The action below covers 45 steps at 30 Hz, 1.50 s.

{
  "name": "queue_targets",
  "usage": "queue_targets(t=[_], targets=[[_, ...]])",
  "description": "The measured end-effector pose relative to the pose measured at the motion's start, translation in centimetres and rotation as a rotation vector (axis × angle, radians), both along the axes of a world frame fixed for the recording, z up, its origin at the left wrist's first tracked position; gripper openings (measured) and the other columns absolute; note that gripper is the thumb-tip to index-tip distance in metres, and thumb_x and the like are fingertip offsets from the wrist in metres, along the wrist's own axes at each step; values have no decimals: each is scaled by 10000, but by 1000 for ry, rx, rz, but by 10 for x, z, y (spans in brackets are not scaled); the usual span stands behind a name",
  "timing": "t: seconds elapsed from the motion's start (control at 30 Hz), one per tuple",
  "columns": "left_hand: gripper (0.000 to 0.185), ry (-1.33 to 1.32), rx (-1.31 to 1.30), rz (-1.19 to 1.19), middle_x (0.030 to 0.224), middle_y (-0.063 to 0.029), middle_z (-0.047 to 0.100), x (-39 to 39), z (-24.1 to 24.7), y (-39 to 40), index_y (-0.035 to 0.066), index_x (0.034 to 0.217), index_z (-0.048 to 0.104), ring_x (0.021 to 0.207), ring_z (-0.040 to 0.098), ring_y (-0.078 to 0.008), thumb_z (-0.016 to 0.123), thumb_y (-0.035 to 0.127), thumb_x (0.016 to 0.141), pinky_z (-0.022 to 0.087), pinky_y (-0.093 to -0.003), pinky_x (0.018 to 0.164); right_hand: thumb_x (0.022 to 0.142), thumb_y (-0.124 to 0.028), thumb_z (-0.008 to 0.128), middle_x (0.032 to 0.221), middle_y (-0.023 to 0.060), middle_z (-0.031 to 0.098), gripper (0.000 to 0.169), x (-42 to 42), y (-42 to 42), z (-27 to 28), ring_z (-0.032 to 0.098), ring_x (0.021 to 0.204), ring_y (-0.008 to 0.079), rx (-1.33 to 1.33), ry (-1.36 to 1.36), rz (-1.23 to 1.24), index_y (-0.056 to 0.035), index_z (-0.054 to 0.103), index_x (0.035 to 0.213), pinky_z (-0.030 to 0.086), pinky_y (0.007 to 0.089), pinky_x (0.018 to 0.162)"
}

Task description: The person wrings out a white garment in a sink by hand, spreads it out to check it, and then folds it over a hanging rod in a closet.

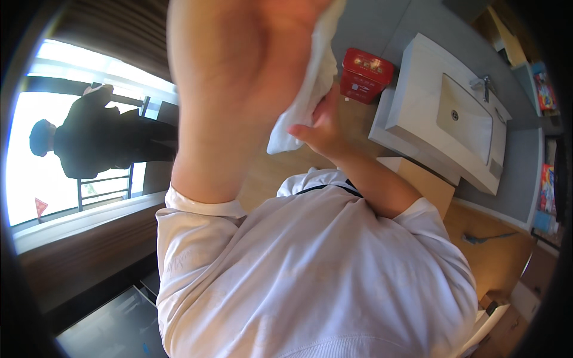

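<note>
My left forearm rises large and blurred close to the camera. My left hand point(273, 49) is at the top edge, with its fingers cut off by the frame, so its grip cannot be seen. Along the edge of that hand hangs a crumpled white cloth point(297, 121). Lower down, my right hand point(329, 127) has its thumb and curled fingers around the cloth's hanging part. Below both arms spreads my white short-sleeved shirt point(322, 264).
A red lidded bin point(366, 76) stands beyond my right hand, beside a white washbasin point(465, 116) with a chrome faucet point(483, 87). A cardboard box point(421, 183) sits below the basin. A person in dark clothes point(103, 134) is at the bright window on the left.
</note>
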State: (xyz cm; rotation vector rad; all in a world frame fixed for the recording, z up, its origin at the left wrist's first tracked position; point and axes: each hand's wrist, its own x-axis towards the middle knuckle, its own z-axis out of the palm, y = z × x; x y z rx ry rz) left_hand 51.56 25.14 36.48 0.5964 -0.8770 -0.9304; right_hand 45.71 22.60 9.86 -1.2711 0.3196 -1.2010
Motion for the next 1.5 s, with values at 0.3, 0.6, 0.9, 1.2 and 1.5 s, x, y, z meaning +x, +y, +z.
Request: queue_targets(t=[0.3, 0.6, 0.9, 1.2, 1.5], targets=[[452, -697, -182, -9, 1115, -184, 598, 73, -49, -31, -30, 1205, 523, 997, 613, -269, 627, 306, 921, 520, -360, 828, 862, -91, 678, 1126, 70, 631, 345, 27, -37, 68, 605, 1044, 194, 419, -250, -62, -40, 579, 1189, 491, 361, 921], [1068, -698, 97, 421, 1379, -218, 464, 36, -255, -11, -37, 1447, 275, 1279, 470, -297, 902, 214, 620, 385, -424, 1041, 946, -266, 520, 1169, 129, 629, 362, -10, -49, 116, 599, 1094, 281, 718, -511, 123, -24, 560, 1212, 474, 431, 969], [264, -845, 123, 218, 875, -71, 694, 103, -168, -30, -13, 1000, 671, 835, 631, -124, 696, 12, 739, 505, -280, 767, 970, -393, 457, 1281, 168, 592, 517, -122, -52, 61, 523, 1238, 351, 698, -405, 207, -18, 517, 1321, 390, 562, 1040], [337, -1376, 236, -59, 804, -147, 666, 72, -90, -46, -5, 965, 660, 750, 641, -239, 611, -98, 645, 511, -308, 727, 863, -418, 698, 1302, 138, 591, 624, -148, -12, 36, 577, 1184, 258, 244, 732, 235, -33, 542, 1327, 468, 407, 971], [482, -1311, -74, -3, 890, -173, 620, 45, -36, -30, 63, 1062, 638, 797, 623, -368, 595, -109, 613, 515, -363, 711, 450, -537, 950, 1492, 98, 390, 1341, -50, -51, 84, 387, 1365, 212, -205, 117, 169, -19, 282, 1491, 362, 397, 1084]])
